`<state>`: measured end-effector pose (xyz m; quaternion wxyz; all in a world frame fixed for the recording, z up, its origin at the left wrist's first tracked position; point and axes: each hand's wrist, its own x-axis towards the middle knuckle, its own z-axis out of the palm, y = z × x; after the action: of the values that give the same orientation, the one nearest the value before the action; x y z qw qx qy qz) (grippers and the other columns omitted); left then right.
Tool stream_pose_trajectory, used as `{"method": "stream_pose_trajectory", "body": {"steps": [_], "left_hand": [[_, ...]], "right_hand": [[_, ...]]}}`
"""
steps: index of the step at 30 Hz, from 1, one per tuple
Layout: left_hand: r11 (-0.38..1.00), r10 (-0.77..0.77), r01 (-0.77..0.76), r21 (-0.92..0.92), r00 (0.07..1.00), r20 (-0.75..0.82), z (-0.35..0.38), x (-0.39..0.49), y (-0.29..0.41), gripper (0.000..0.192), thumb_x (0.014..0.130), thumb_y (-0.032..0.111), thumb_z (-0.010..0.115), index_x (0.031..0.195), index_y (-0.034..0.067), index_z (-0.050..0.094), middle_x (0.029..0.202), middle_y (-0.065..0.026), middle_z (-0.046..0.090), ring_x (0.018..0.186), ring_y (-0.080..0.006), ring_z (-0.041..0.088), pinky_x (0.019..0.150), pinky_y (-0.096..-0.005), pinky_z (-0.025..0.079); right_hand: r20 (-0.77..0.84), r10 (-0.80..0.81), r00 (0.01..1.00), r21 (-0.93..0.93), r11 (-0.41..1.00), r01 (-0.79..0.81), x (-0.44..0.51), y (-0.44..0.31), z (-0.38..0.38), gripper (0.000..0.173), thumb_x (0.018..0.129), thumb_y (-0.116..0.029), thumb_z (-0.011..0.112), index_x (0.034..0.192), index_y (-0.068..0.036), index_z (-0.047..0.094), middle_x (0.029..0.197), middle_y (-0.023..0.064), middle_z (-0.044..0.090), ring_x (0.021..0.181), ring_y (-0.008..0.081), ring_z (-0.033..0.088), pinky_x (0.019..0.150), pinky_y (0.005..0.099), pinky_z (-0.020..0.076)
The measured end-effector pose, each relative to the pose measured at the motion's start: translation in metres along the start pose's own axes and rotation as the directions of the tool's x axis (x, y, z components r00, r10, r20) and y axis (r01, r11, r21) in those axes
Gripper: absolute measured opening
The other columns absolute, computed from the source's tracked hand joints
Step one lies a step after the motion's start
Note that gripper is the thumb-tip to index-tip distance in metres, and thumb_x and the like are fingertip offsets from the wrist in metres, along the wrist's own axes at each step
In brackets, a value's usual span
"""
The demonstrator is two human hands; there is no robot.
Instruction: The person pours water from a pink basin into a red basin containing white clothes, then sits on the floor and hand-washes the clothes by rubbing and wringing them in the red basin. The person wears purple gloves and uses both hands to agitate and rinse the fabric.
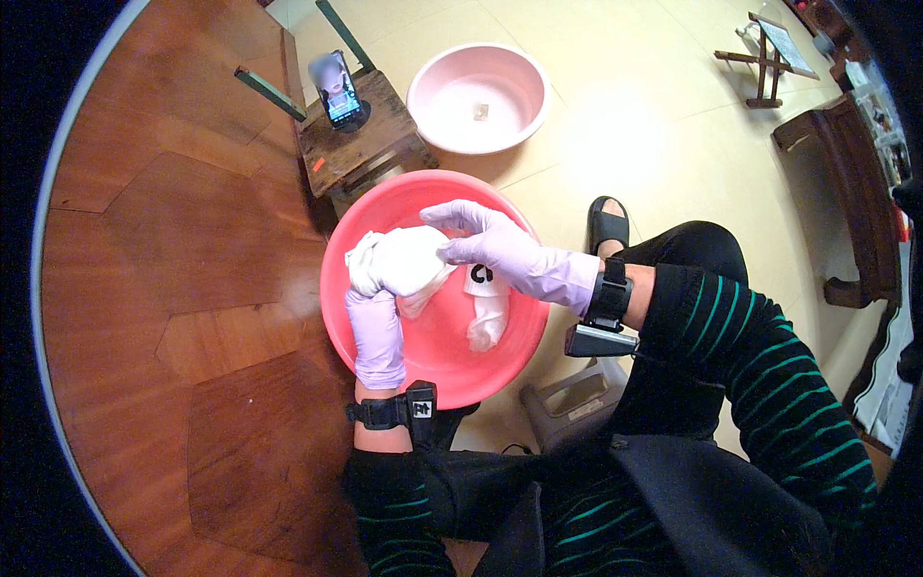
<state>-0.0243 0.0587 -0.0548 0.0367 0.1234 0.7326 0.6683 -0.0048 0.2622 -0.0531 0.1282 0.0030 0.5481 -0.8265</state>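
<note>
A red-pink plastic basin (433, 360) stands in front of me. My left hand (375, 324), in a lilac rubber glove, reaches in at its left side, and a bunched white cloth (404, 261), maybe a sock, covers its fingers. My right hand (490, 249), gloved alike, is over the basin just right of that cloth, thumb and fingers apart; whether the thumb touches the cloth I cannot tell. Beneath the right hand a white sock (488, 317) with a black mark at its cuff lies in the basin, its lower part looking wet.
A pale pink basin (469, 58) with a small block (481, 112) inside stands beyond. A wooden stool (375, 122) at upper left bears a lit phone (339, 90). A wooden panel (216, 288) runs along the left, a grey plastic stool (570, 404) stands near my legs, and wooden furniture (851, 187) is at right.
</note>
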Motion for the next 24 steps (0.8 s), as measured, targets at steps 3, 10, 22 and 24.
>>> {"method": "stream_pose_trajectory", "body": {"steps": [3,10,22,24], "left_hand": [[0.985,-0.077,0.079,-0.156,0.997,0.013,0.002,0.000,0.000,0.028,0.089,-0.001,0.055,0.117,0.003,0.057,0.123,-0.0088,0.055,0.119,-0.0203,0.048,0.104,-0.0331,0.036],[0.874,-0.210,0.259,-0.410,0.964,0.161,0.008,-0.004,0.014,0.016,0.094,0.006,0.056,0.108,0.004,0.063,0.117,-0.0056,0.057,0.108,-0.0164,0.056,0.095,-0.0305,0.045],[0.914,-0.386,0.345,-0.215,0.903,-0.190,-0.014,0.003,0.013,0.020,0.095,0.024,0.061,0.105,0.007,0.064,0.084,0.0025,0.060,0.063,-0.0044,0.049,0.054,-0.0185,0.041],[0.918,-0.393,0.357,-0.174,0.881,-0.262,-0.018,0.003,0.015,0.024,0.097,0.027,0.058,0.105,0.006,0.064,0.084,0.0028,0.058,0.059,-0.0036,0.044,0.052,-0.0172,0.039]], "right_hand": [[0.103,-0.036,0.994,-0.011,0.999,0.037,-0.005,-0.002,0.005,0.053,0.083,-0.004,0.070,0.132,-0.004,0.050,0.129,0.0080,0.055,0.114,0.0167,0.055,0.098,0.0314,0.0453],[-0.058,-0.129,0.990,-0.367,0.925,0.099,-0.006,0.005,0.008,0.024,0.081,-0.008,0.071,0.103,-0.001,0.065,0.093,0.0083,0.066,0.088,0.0165,0.063,0.081,0.0307,0.0514],[-0.191,-0.180,0.965,-0.176,0.973,0.147,-0.001,0.006,-0.008,0.021,0.102,-0.020,0.049,0.110,-0.002,0.055,0.099,-0.0022,0.055,0.094,0.0065,0.048,0.087,0.0240,0.0425],[-0.205,-0.207,0.957,-0.104,0.976,0.189,-0.004,0.004,-0.008,0.022,0.102,-0.022,0.049,0.111,-0.003,0.055,0.098,-0.0020,0.055,0.093,0.0065,0.049,0.086,0.0234,0.0428]]}}
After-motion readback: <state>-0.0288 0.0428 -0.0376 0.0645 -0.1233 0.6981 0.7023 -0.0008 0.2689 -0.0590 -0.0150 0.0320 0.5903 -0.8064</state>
